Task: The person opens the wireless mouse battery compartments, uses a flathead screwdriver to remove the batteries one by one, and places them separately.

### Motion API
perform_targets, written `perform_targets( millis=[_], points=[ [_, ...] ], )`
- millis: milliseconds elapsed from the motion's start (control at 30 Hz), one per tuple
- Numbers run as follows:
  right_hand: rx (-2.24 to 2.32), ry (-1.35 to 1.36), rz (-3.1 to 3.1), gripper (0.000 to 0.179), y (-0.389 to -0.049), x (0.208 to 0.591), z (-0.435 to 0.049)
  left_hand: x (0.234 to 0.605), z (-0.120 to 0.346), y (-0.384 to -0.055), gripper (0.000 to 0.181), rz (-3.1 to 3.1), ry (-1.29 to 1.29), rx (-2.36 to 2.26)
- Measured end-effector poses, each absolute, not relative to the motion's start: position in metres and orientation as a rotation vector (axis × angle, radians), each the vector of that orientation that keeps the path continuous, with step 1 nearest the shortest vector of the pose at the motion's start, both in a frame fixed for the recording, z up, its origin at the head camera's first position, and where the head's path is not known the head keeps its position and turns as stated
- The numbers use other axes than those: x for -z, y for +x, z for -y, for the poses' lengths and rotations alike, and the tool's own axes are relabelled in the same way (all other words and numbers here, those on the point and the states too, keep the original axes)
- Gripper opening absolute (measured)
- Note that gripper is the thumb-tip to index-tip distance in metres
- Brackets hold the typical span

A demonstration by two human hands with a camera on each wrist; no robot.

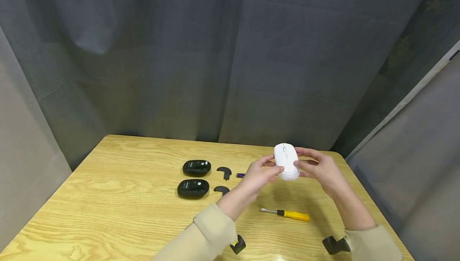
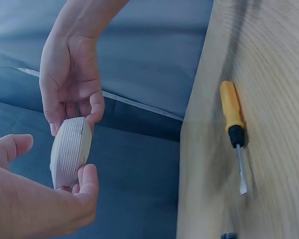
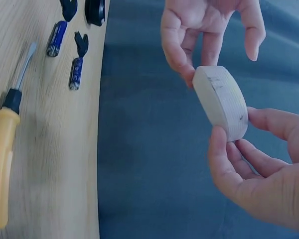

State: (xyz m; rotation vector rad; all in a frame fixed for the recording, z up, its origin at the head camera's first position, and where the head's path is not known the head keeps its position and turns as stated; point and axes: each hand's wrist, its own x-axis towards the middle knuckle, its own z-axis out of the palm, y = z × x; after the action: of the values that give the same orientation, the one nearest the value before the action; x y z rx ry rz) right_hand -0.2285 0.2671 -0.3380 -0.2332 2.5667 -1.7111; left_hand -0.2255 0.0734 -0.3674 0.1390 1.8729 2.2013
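Both hands hold up a white computer mouse (image 1: 286,158) above the right side of the table, its buttons and scroll wheel facing the head camera. My right hand (image 1: 321,170) pinches the mouse's right edge between thumb and fingers. On the opposite edge is my left hand (image 1: 259,174), its curled fingers against the mouse. In the wrist views the left thumb (image 2: 17,145) stands a little off the shell. The mouse's ribbed side (image 2: 72,149) shows in the left wrist view. Below the hands lies a screwdriver (image 1: 295,215) with a yellow handle.
Two black mice (image 1: 197,167) (image 1: 193,188) lie underside up at the table's middle. Beside them are two dark curved covers (image 1: 225,172) (image 1: 221,190). Two blue batteries (image 3: 56,39) (image 3: 75,73) lie near these covers. Grey curtains (image 1: 230,53) stand behind the wooden table (image 1: 118,197).
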Motion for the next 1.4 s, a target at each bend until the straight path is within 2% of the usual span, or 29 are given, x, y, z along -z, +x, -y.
perform_targets(
  millis=[500,867,1400],
  points=[
    [1.943,-0.353,-2.585,0.051,-0.209,0.32,-0.238,0.335,-0.036,-0.209,0.052,-1.859,0.334,-2.22],
    [2.085,-0.426,-2.449,0.047,-0.198,0.312,-0.224,0.317,-0.007,-0.197,0.049,-2.061,0.412,-2.073],
    [2.125,-0.602,-2.257,0.048,-0.182,0.314,-0.194,0.314,0.033,-0.177,0.045,-2.169,0.514,-2.108]
  ],
)
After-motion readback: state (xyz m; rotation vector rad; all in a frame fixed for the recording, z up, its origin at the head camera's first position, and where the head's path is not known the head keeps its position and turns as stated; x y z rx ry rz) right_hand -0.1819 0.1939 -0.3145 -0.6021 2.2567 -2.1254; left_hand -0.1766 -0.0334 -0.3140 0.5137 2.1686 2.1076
